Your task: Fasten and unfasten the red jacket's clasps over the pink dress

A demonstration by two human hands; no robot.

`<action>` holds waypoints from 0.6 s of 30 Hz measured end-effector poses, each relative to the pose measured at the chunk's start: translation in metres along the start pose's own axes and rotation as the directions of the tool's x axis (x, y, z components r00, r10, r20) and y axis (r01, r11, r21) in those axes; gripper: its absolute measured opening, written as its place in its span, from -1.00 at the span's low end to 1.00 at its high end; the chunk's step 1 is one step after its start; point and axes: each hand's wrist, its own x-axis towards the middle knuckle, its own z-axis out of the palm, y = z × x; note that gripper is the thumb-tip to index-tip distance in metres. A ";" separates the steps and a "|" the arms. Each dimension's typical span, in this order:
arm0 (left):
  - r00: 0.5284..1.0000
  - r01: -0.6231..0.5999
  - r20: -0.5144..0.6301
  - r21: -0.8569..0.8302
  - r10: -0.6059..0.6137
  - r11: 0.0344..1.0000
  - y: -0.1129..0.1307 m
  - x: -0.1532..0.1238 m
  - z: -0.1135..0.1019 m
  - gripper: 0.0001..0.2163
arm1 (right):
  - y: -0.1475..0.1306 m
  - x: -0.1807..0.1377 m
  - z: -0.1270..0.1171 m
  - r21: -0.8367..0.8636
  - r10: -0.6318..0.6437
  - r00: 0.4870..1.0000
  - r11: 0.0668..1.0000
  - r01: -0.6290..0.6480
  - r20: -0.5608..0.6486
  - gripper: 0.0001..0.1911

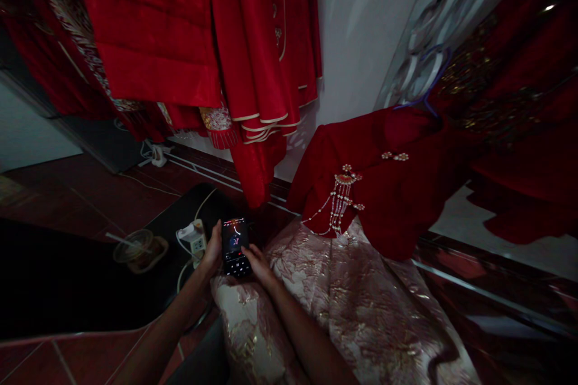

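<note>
Above brocade, left hand grips edge of phone; red jacket apart.

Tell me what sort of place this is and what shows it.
Probably a shop or storeroom for festive clothes, though that's a guess: red garments hang in a row, and a red top with beads is on a purple hanger.

From my distant place, I receive a rather dim picture. The phone glows from its screen, while the black table sinks almost into full darkness. The wall is grey with soft shadows. Toward the upper right, the hangers look stretched and blurred.
</note>
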 end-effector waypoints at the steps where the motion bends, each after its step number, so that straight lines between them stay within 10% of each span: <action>1: 0.999 0.023 0.022 0.002 -0.023 1.000 -0.001 0.000 0.000 -0.69 | 0.000 -0.001 0.000 -0.013 -0.010 1.000 1.000 0.009 -0.009 -0.58; 18: 0.996 0.092 0.005 0.037 -0.092 0.995 -0.005 0.003 -0.012 -0.63 | 0.015 0.001 -0.004 0.041 0.049 0.990 0.998 -0.055 0.132 -0.33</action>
